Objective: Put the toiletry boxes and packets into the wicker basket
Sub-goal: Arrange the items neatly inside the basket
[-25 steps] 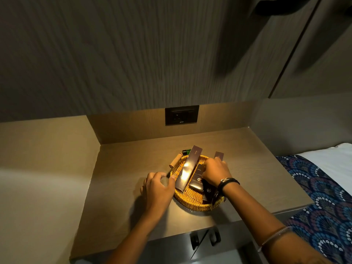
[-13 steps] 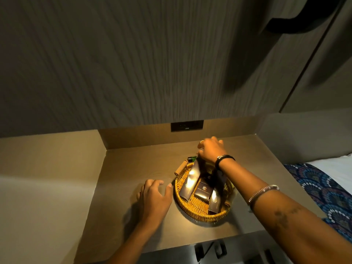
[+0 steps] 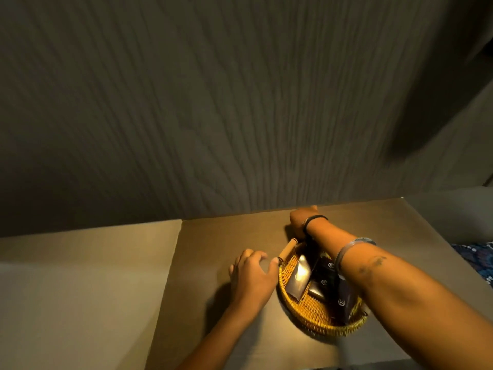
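Hands first, nearest to me: my left hand rests on the surface just beside the basket, fingers loosely curled and holding nothing, thumb about touching the rim. I judge it sits there to steady the basket while the other arm works across it.

My right forearm crosses over the basket, hiding its right half. Inside I see a tall glossy box leaning toward the left rim, with dark boxes lying beside it, so most of the toiletries look already in. A brown tube pokes out over the far-left rim, half in, half out.

Farther on, my right hand reaches past the far rim toward the back of the surface. Its fingers point away from me, so I cannot tell whether it is grasping something or empty; I guess it is after a stray item there.

Overhead, a wood-grain panel overhangs the back of the surface and cramps that reach. A patterned bedspread shows at far right.
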